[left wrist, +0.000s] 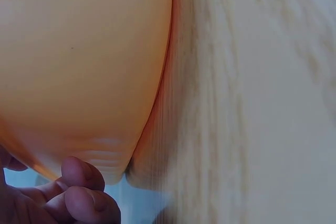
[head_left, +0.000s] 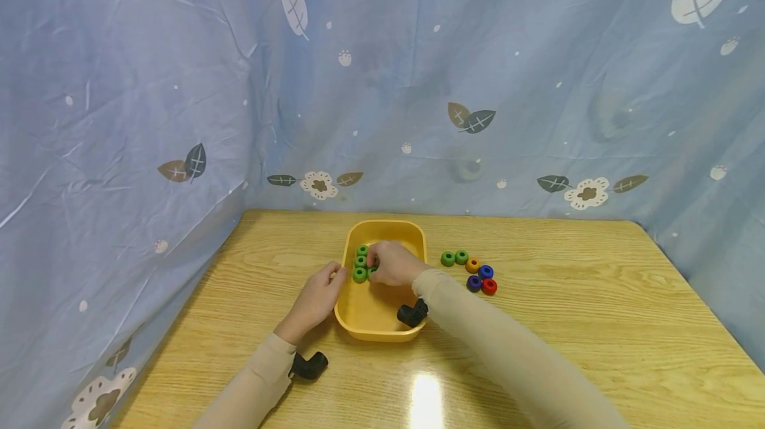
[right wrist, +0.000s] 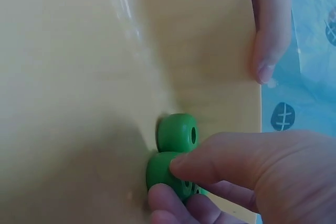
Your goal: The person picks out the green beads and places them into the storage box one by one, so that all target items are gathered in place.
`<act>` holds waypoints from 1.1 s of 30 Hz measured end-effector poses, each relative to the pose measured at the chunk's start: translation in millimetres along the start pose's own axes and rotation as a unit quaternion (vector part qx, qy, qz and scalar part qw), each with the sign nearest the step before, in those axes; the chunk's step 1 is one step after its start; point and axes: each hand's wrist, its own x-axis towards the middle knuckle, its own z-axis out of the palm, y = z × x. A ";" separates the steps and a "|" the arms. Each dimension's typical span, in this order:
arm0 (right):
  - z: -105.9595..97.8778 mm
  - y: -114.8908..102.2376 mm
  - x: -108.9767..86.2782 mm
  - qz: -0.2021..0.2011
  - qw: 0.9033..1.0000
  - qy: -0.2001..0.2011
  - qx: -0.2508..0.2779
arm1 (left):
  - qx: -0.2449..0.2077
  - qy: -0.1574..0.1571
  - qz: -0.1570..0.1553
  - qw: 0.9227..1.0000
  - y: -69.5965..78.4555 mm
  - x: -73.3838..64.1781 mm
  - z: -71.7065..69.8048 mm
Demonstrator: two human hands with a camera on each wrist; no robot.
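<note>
Inside a yellow plastic bin (head_left: 376, 335), my right hand (head_left: 396, 263) pinches a green bead (right wrist: 163, 170) between thumb and fingers. This bead sits right beside another green bead (right wrist: 177, 132) in the right wrist view. The head view shows green beads (head_left: 359, 274) in a column along the bin's left side, each with a hole on top. My left hand (head_left: 318, 293) holds the bin's left rim, a digit over the inner side. In the left wrist view its curled fingers (left wrist: 86, 203) are outside the bin's wall (left wrist: 89, 77).
Right of the bin, green beads (head_left: 448, 259), an orange bead (head_left: 473, 265), a blue bead (head_left: 486, 272), a purple bead (head_left: 474, 283) and a red bead (head_left: 489, 287) lie on the wooden table (head_left: 574, 283). A patterned blue curtain (head_left: 382, 84) hangs behind.
</note>
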 end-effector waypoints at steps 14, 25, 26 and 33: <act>-34.0 10.1 -15.1 0.006 0.999 0.029 0.033 | 0.002 0.006 -0.005 1.000 3.2 0.3 0.5; -53.6 19.3 -41.6 -0.008 0.995 0.062 0.081 | -0.008 0.007 -0.002 1.000 3.0 -1.5 0.7; -54.8 20.0 -43.8 -0.007 0.994 0.065 0.084 | -0.009 0.007 -0.003 1.000 2.9 -1.6 0.8; -59.7 26.1 -58.9 -0.013 0.991 0.089 0.104 | -0.012 0.007 -0.009 1.000 2.1 -1.5 0.9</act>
